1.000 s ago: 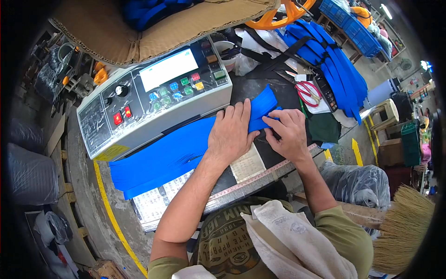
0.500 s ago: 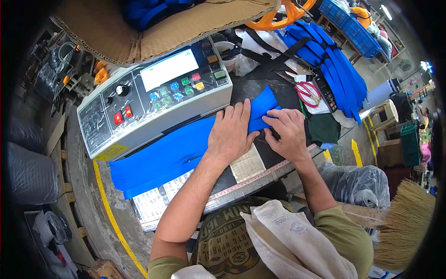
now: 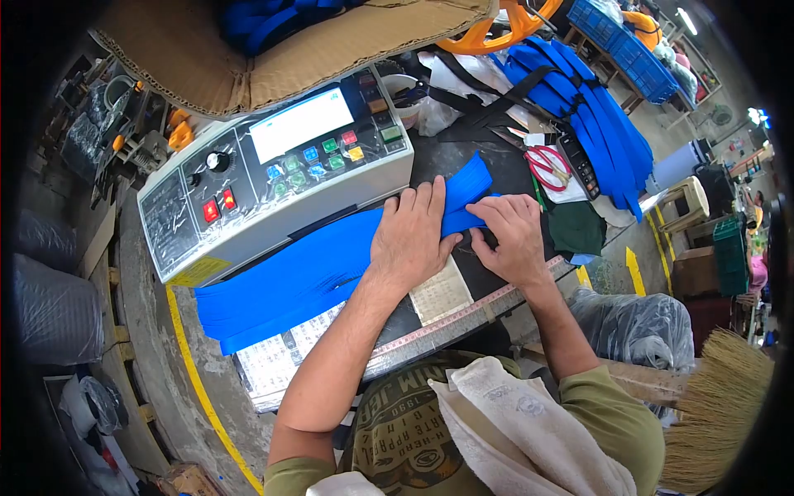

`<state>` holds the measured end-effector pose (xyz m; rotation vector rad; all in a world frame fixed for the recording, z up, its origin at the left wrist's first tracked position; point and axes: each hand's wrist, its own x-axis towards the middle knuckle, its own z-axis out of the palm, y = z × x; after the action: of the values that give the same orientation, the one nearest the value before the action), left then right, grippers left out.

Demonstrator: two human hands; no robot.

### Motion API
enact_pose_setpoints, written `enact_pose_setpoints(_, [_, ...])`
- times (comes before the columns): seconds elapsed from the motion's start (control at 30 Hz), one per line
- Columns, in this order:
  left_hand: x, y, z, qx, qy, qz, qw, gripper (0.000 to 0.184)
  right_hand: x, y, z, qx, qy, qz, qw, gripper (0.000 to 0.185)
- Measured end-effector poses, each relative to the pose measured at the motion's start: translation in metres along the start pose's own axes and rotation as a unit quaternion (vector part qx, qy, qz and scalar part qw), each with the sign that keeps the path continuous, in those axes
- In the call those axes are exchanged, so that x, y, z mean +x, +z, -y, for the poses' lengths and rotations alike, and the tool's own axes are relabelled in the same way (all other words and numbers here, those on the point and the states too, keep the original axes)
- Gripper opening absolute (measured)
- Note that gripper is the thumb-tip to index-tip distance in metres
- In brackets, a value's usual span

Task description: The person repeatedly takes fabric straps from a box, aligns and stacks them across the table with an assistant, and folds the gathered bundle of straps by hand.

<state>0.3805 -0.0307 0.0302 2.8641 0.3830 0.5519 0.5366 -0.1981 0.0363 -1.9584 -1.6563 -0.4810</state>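
Note:
A long stack of blue straps (image 3: pixel 289 269) lies across the dark table beside the control machine (image 3: pixel 281 165). My left hand (image 3: pixel 413 231) rests flat on the stack near its right end, fingers pointing away from me. Close to its right, my right hand (image 3: pixel 509 240) has thumb and fingertips bent together at the edge of the blue straps, gripping a strap end. Beyond both hands the strap ends fan out a little. A paper label (image 3: pixel 441 291) and a pink measuring tape (image 3: pixel 447 318) lie on the table's near side.
An open cardboard box (image 3: pixel 331 54) with blue material stands above the machine. Farther right are red-handled scissors (image 3: pixel 547 168), black straps (image 3: pixel 488 120) and a blue strap bundle (image 3: pixel 587 116). A broom (image 3: pixel 719 413) and a wrapped roll (image 3: pixel 641 326) are at the lower right.
My right fingertips have shifted very slightly at the strap ends. My left hand keeps its place on the stack.

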Motion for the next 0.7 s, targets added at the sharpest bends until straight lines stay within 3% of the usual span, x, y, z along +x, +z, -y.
enact_pose_setpoints(0.7, [-0.0005, 0.0000, 0.0005, -0.007, 0.002, -0.006, 1.000, 0.096, -0.0019, 0.0022, -0.0032, 0.002, 0.000, 0.020, 1.000, 0.046])
